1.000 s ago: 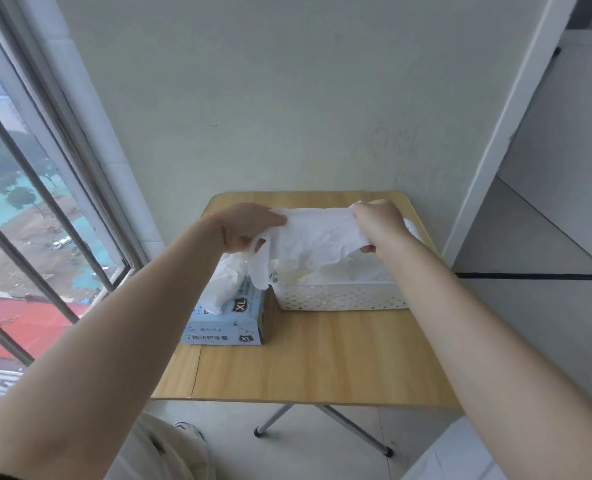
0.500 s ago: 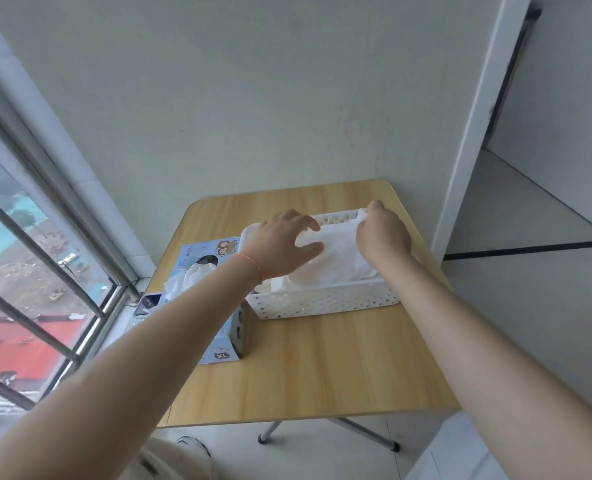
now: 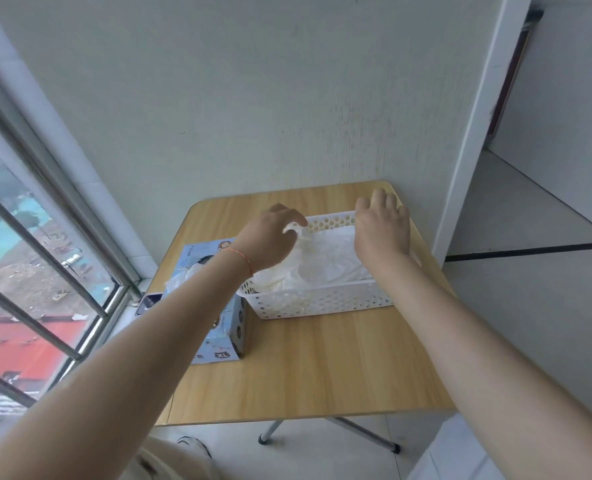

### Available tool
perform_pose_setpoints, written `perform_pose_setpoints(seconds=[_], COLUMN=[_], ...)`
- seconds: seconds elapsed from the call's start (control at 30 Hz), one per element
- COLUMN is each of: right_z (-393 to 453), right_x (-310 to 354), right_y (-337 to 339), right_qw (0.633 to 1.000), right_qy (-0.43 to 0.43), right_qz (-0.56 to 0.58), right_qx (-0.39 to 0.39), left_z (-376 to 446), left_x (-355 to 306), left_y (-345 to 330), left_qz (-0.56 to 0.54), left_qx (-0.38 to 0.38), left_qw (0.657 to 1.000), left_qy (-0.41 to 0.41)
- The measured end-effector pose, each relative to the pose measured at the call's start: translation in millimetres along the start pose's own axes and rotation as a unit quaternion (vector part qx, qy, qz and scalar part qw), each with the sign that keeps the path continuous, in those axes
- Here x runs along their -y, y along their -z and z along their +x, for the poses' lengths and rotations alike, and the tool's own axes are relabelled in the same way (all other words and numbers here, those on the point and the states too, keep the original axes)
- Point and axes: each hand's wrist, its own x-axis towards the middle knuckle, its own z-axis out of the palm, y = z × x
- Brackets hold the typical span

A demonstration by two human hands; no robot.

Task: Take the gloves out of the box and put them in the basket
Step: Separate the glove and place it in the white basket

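A white perforated basket [image 3: 322,301] stands on the wooden table, holding a pile of white gloves [image 3: 325,265]. My left hand [image 3: 270,237] hovers over the basket's far left corner, its curled fingertips pinching an edge of the top glove. My right hand [image 3: 381,230] hangs over the basket's right end with relaxed fingers and holds nothing. To the left of the basket stands the light blue glove box [image 3: 223,341], partly hidden by my left forearm. One white glove [image 3: 178,280] sticks out of the box's top opening.
The small wooden folding table [image 3: 305,368] is pushed against a pale wall. A barred window [image 3: 45,265] runs along the left side. A white door frame [image 3: 478,133] and an open passage lie to the right.
The glove stretched between both hands has come down into the basket. My right hand has let go of it and opened above the basket's right end.
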Motion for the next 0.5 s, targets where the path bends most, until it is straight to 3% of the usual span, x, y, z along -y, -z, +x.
perform_pose_setpoints(seconds=[0.1,0.2,0.27,0.33,0.4,0.5], right_z=[0,-2,-4,-4,-1,3], right_x=[6,5,4,9,22,48], right_y=[4,1,-2,0,10,24], right_qw=[0.997,0.976,0.963,0.974,0.987,0.976], right_qy=[0.056,0.036,0.019,0.032,0.057,0.079], right_qz=[0.042,0.091,0.093,0.078,0.072,0.178], right_qx=[0.036,0.193,0.253,0.213,0.132,0.094], left_z=[0,-1,-4,-6,-13,-25], left_x=[-10,-5,2,7,15,35], left_y=[-21,-34,-36,-27,-7,29], left_qz=[0.04,0.115,0.081,-0.005,-0.076,-0.076], left_qx=[0.089,0.174,0.197,0.155,0.064,-0.026], left_qw=[0.995,0.977,0.975,0.986,0.994,0.995], left_qy=[-0.012,0.034,0.058,0.055,0.049,0.063])
